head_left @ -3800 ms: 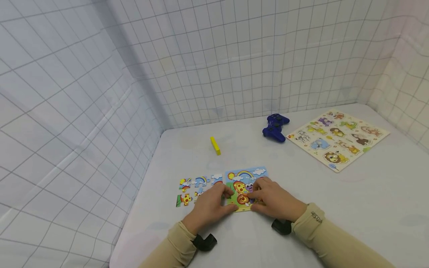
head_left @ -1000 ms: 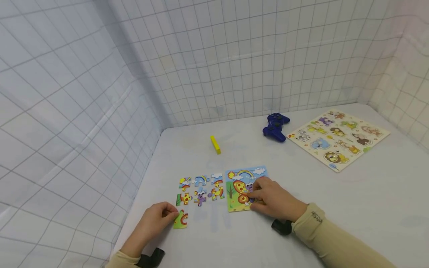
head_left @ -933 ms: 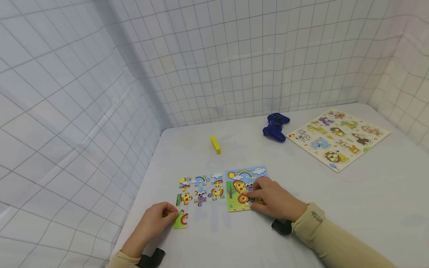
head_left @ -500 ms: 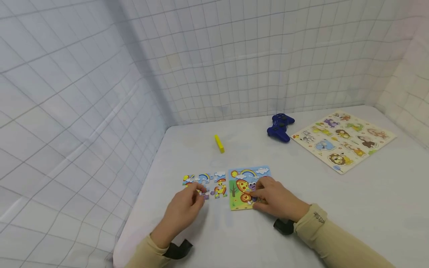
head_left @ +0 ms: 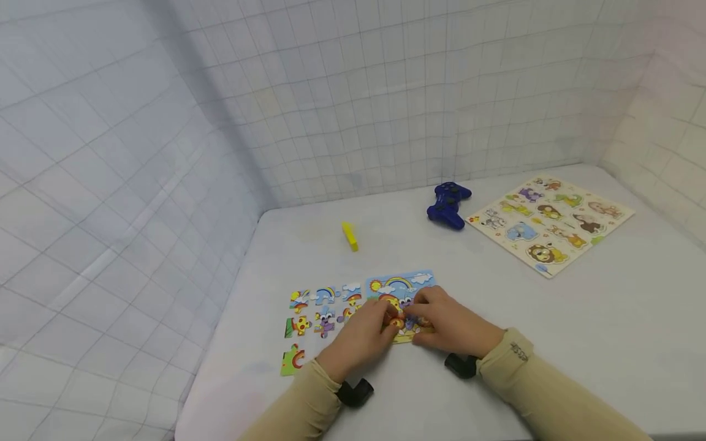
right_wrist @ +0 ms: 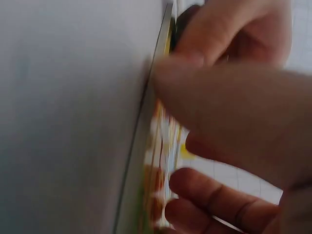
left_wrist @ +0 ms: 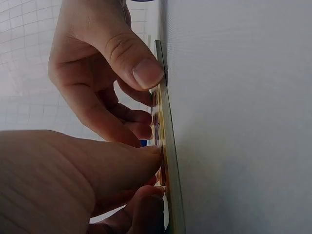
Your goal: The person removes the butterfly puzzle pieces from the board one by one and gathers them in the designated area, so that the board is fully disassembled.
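Note:
A small picture puzzle board (head_left: 399,282), printed with a rainbow, sun and butterfly, lies flat before me. My right hand (head_left: 455,324) holds its right side, thumb on the near edge and fingers bent over the picture. My left hand (head_left: 358,340) is at the board's left part, curled fingertips right at the picture beside the right fingers. In the left wrist view, its thumb and fingers meet the board's face; I cannot tell whether they pinch a piece. Left of the board lie several loose jigsaw pieces (head_left: 325,295) in rows, with one green piece (head_left: 291,361) lowest.
A yellow stick-like block (head_left: 350,236) lies behind the loose pieces. Farther right is a blue game controller (head_left: 449,205), next to a large wooden animal puzzle (head_left: 537,222). White gridded cloth (head_left: 353,110) hangs around the table's back and sides.
My left hand set the green piece down at the lower left, let go, and moved right and up to the board. The right hand has stayed on the board; the head view has shifted slightly.

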Demonstrator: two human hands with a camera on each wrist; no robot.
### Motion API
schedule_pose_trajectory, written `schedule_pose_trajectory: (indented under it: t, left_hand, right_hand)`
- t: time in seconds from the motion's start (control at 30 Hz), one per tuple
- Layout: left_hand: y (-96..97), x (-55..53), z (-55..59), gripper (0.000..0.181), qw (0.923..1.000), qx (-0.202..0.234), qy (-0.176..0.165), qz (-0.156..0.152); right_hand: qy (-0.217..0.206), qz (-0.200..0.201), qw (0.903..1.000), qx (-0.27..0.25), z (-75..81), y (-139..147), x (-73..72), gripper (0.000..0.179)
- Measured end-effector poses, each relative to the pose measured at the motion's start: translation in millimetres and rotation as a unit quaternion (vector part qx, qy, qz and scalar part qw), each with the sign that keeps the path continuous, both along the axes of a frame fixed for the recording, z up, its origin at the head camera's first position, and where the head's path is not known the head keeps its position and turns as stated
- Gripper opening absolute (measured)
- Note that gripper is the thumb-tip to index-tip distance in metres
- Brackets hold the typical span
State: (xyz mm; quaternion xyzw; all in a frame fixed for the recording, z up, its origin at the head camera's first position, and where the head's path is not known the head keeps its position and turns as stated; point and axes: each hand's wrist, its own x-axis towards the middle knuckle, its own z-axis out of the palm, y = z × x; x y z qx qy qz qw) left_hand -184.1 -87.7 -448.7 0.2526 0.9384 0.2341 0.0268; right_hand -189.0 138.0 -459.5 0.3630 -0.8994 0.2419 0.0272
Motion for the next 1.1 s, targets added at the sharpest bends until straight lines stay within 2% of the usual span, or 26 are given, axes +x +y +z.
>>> schedule_pose_trajectory:
  t: [0.1, 0.27, 0.43, 0.67, 0.83, 1.1]
  left_hand:
    - [-1.9, -1.5, -3.0, 0.014, 0.9998, 0.02, 0.003, -0.001]
    - [-7.1, -2.0, -2.4, 0.012, 0.9993, 0.035, -0.009, 0.007]
    - [-7.8, -2.5, -1.0, 0.008, 0.9994, 0.032, -0.007, 0.012]
    - [-7.5, -3.0, -2.4, 0.004, 0.9996, 0.024, -0.012, 0.008]
    - [-5.9, -1.4, -5.2, 0.005, 0.9998, 0.015, 0.0, 0.011]
    - [-5.1, -0.7, -5.6, 0.007, 0.9998, 0.011, 0.007, 0.017]
  right_hand:
    - [-0.008, -0.027, 0.9993, 0.024, 4.9, 6, 0.0, 0.049]
    - [-0.023, -0.055, 0.9968, 0.054, 10.5, 8, -1.8, 0.043]
    - [-0.038, -0.051, 0.9966, 0.054, 12.1, 9, -2.3, 0.039]
    - [-0.032, -0.039, 0.9978, 0.043, 11.5, 11, -2.4, 0.035]
    - [-0.028, -0.041, 0.9977, 0.046, 11.0, 11, -1.6, 0.032]
    - [-0.017, -0.043, 0.9987, 0.023, 10.5, 13, -5.2, 0.01]
